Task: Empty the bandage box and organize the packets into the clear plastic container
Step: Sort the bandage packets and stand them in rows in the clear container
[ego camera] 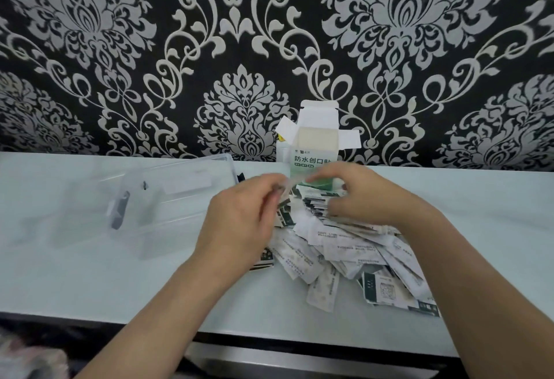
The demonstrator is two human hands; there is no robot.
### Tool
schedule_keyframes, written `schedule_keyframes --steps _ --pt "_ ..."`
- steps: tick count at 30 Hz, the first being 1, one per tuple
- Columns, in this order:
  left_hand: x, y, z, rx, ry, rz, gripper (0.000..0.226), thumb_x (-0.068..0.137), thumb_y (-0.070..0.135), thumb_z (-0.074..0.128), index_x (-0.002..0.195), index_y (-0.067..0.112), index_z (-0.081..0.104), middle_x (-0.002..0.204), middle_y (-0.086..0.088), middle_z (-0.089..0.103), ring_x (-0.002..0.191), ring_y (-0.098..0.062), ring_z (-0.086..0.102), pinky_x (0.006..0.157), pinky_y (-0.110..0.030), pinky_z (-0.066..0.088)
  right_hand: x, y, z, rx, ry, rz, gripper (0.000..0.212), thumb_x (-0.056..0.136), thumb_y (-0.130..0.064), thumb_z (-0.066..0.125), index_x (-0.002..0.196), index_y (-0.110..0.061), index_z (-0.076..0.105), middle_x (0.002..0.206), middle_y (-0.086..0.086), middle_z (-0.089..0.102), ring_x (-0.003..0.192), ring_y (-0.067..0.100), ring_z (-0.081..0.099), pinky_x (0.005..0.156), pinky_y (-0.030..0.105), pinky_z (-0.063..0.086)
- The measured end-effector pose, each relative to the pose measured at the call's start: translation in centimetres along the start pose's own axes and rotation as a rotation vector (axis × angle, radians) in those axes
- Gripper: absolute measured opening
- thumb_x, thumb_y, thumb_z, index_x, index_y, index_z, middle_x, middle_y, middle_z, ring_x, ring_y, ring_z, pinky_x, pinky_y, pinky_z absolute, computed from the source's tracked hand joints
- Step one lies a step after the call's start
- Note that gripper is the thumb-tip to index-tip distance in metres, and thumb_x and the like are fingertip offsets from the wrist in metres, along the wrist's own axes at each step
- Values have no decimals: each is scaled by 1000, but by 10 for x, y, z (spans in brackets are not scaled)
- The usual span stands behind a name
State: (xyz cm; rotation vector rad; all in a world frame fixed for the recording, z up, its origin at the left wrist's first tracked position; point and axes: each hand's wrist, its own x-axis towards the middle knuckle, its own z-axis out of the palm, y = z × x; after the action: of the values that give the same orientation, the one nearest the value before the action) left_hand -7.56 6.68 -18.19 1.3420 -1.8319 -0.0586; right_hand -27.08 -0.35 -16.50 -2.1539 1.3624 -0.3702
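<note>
- White cardboard bandage box (314,141) upright at the back edge of the pale table (90,282), against the black-and-silver damask wall (120,48); top flaps all open, green band on its front partly hidden behind the hands.
- Clear plastic container (168,198) on the table to the left of the box, well left of the pile; walls hard to trace against the pale surface, a grey latch on its near-left side, contents not readable.
- Loose heap of bandage packets (344,252) spread on the table in front of the box and to the right of centre, white wrappers mixed with dark green printed ones, overlapping at all angles.
- Left hand (239,222) raised over the left edge of the heap, fingers curled inward and pinched near a small blurred packet; grip too smeared by motion to confirm.
- Right hand (359,195) lowered onto the upper part of the heap just before the box, fingers bent down and touching a fanned stack of packets.
- Both hands close together, fingertips nearly meeting over the heap.
</note>
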Motion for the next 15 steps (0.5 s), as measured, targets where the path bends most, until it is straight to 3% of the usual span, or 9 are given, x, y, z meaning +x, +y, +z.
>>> schedule_keyframes --steps 1,3,5,7,10,12,15 --pt "3 5 -2 -149 46 -168 15 93 15 60 100 26 68 77 11 70 65 -6 64 58 -24 51 -2 -4 -3 236 23 9 49 84 1 55 125 -26 62 134 -6 58 104 22 63 85 31 54" --pt "8 12 -2 -430 71 -428 18 91 12 63 94 30 66 77 13 72 67 0 66 59 -16 52 -5 -12 -7 826 -83 -7 40 87 -5 54 125 -16 63 126 -1 66 116 26 62 95 38 53" --pt "11 15 2 -584 66 -508 21 90 9 64 100 28 66 86 9 74 76 -6 70 69 -25 57 -6 -20 -3 1190 -256 -49 41 93 -23 54 131 -7 57 128 9 65 121 25 59 98 38 51" --pt "13 16 6 -606 43 -514 25 90 10 64 108 27 63 91 7 74 80 -9 70 73 -32 58 -4 -28 9 1200 -254 -52 39 99 -26 48 130 -5 58 124 16 65 107 23 65 90 36 55" --pt "14 16 11 -560 -11 -500 31 92 15 62 117 32 56 96 9 70 83 -5 68 74 -30 58 3 -35 24 1130 -60 -8 28 101 -16 47 118 -3 65 103 19 71 76 18 68 66 28 59" --pt "17 14 12 -565 -87 -499 36 93 17 60 124 33 50 100 8 69 88 -6 67 79 -33 58 5 -32 27 1054 14 -5 25 100 -12 48 112 -1 68 93 19 72 67 17 67 57 27 57" --pt "23 11 9 -674 -198 -519 45 94 6 57 133 26 48 107 2 71 99 -16 68 91 -42 54 5 -26 22 1104 29 32 26 100 -6 46 116 2 65 108 27 69 83 27 67 72 36 58"
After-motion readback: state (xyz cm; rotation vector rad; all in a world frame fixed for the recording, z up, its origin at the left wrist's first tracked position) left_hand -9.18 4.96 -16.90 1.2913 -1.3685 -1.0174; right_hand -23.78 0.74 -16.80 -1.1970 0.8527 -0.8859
